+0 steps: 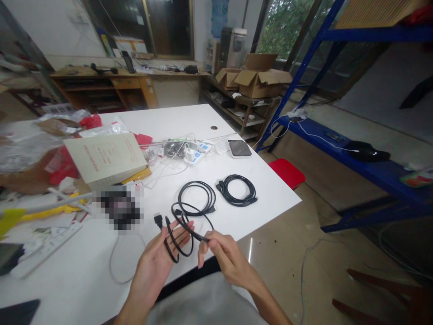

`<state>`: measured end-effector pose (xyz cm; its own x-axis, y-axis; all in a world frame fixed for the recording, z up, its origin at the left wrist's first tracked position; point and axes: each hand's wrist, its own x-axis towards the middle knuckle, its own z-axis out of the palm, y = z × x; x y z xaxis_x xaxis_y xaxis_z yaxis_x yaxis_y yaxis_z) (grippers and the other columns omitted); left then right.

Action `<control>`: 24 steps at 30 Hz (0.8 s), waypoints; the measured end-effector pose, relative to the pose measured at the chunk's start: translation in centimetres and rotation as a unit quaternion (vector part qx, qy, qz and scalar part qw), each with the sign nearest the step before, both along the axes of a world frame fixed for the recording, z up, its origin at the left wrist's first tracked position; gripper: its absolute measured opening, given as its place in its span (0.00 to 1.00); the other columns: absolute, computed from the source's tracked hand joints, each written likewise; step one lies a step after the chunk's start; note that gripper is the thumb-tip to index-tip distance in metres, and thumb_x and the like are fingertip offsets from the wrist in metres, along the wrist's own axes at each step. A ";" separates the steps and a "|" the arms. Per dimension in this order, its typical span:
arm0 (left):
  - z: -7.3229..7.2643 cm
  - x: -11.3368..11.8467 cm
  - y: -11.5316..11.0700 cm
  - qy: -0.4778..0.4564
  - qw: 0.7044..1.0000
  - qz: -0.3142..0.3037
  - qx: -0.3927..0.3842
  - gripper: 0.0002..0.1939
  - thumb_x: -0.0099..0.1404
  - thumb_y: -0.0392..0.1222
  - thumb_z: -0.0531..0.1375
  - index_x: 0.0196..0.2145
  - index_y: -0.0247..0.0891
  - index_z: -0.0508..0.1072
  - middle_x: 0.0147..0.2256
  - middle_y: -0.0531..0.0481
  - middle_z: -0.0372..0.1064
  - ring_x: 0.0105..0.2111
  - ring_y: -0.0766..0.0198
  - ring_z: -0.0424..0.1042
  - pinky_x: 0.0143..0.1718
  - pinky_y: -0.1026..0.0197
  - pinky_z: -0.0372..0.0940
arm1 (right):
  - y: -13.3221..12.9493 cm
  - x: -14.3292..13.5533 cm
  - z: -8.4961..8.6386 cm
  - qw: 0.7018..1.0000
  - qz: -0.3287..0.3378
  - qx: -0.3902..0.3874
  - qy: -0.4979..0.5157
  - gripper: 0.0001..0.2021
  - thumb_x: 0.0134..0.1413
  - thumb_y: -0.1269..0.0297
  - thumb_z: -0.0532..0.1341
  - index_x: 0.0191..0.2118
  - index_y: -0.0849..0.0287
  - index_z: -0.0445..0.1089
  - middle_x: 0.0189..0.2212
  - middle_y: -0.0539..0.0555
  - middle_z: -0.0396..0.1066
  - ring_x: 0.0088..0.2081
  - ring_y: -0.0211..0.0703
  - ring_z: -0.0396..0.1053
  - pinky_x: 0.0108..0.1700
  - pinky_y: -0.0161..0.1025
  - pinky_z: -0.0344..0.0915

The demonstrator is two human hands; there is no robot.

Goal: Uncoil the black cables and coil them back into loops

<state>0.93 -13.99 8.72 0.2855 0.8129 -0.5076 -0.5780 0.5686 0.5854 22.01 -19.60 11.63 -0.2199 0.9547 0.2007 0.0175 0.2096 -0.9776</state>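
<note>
Holding a black cable in loops between two hands

My left hand (157,256) is cupped, palm up, with its fingers spread and only partly curled. Loops of the black cable (196,234) hang around those fingers, which probably serve as a form to keep the turns about one size. I cannot tell whether the thumb presses on them. A plug (158,220) stands clear above the thumb, perhaps to leave that end free of the turns.

My right hand (226,255) is closed in a pinch, thumb against fingers, on the cable to the right of the loops, seemingly to govern how it bends. Both hands are at the near edge of the white table (267,192).

Just beyond lies a left coil (197,183); whether the held cable joins it I cannot tell. Beside it, farther right, a right coil (238,202) lies flat in a neat ring. Bags and a booklet (108,155) crowd the left side, while power strips (195,156) sit farther back, perhaps out of the way of my elbows.
</note>
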 end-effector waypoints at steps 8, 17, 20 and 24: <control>3.2 1.3 -0.3 -0.167 0.982 0.085 0.017 0.17 0.78 0.40 0.57 0.59 0.33 0.76 0.29 0.54 0.67 0.29 0.66 0.72 0.44 0.57 0.75 | 0.4 -0.3 0.6 0.920 -0.026 0.259 -0.293 0.06 0.77 0.66 0.57 0.44 0.59 0.69 0.39 0.54 0.73 0.39 0.41 0.64 0.41 0.39 0.60; 3.8 2.5 0.4 -0.250 0.964 0.070 0.059 0.15 0.80 0.40 0.54 0.45 0.32 0.79 0.21 0.61 0.45 0.17 0.72 0.45 0.20 0.65 0.55 | 0.5 0.3 0.0 0.863 -0.143 0.320 -0.364 0.09 0.71 0.59 0.65 0.47 0.59 0.71 0.43 0.57 0.72 0.41 0.43 0.66 0.41 0.40 0.66; 2.5 2.7 1.1 -0.231 0.969 0.063 0.054 0.22 0.82 0.44 0.48 0.43 0.33 0.79 0.20 0.62 0.39 0.18 0.70 0.38 0.19 0.64 0.48 | 0.8 0.3 -1.5 0.848 -0.146 0.298 -0.413 0.16 0.70 0.55 0.66 0.56 0.59 0.71 0.52 0.62 0.72 0.46 0.48 0.67 0.45 0.44 0.69; 0.5 2.9 2.0 -0.211 0.975 0.028 0.059 0.25 0.83 0.49 0.47 0.39 0.35 0.79 0.18 0.63 0.32 0.17 0.69 0.31 0.19 0.62 0.41 | 1.9 0.3 -3.7 0.834 -0.119 0.294 -0.452 0.15 0.70 0.59 0.66 0.55 0.60 0.72 0.52 0.59 0.74 0.50 0.51 0.67 0.50 0.46 0.69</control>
